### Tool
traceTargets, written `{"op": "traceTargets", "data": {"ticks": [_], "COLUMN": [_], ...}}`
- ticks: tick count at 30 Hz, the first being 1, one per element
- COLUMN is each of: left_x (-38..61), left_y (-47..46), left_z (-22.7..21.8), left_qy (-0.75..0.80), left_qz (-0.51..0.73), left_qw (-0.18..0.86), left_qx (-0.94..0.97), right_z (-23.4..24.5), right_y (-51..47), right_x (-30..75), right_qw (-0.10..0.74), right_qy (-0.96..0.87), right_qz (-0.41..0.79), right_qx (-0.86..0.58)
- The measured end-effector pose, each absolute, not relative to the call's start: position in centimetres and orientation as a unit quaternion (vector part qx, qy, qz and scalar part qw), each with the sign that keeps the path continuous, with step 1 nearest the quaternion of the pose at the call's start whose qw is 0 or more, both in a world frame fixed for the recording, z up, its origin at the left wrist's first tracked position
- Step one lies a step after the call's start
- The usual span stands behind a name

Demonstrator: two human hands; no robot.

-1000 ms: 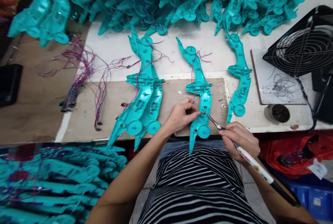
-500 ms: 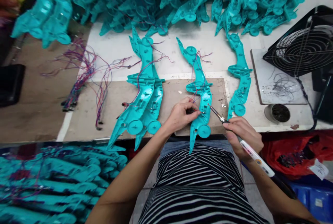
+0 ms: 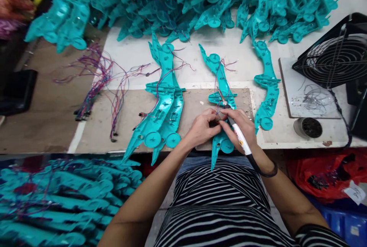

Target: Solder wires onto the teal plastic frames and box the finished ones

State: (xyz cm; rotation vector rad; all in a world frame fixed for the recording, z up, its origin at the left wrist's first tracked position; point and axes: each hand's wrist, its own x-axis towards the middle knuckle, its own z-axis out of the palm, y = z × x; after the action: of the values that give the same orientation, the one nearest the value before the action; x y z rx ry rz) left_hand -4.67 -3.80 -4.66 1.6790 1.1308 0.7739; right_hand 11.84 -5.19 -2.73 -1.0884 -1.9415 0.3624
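A turquoise plastic shell lies lengthwise before me, its middle covered by my hands. Thin red and blue wires run along it down to the fingertips of my left hand, which is closed in a pinch on them. My right hand holds a soldering iron with a white handle. The iron's tip points away from me, over the shell's crosspiece. Both hands' fingertips meet just above the shell; what lies between them is hidden.
Two overlapping turquoise shells lie left, beside wire bundles. Another single shell is right. A black fan, a grey board and a small round tin stand farther right. Piled shells line the back.
My right hand has moved left, up against my left hand. The soldering iron has swung away from the shell's lower part, its tip now farther up. My left hand stays at the shell.
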Motion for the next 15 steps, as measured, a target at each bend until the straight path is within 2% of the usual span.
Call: {"op": "traceTargets", "data": {"ticks": [15], "left_x": [-3.3], "left_y": [-3.4], "left_z": [-3.7], "left_qy": [0.513], "left_qz": [0.355], "left_qw": [0.528], "left_qx": [0.576], "right_z": [-2.3], "right_y": [-5.6], "right_x": [13.9], "right_qw": [0.437], "right_qy": [-0.754], "right_qz": [0.136], "right_qx": [-0.471]}}
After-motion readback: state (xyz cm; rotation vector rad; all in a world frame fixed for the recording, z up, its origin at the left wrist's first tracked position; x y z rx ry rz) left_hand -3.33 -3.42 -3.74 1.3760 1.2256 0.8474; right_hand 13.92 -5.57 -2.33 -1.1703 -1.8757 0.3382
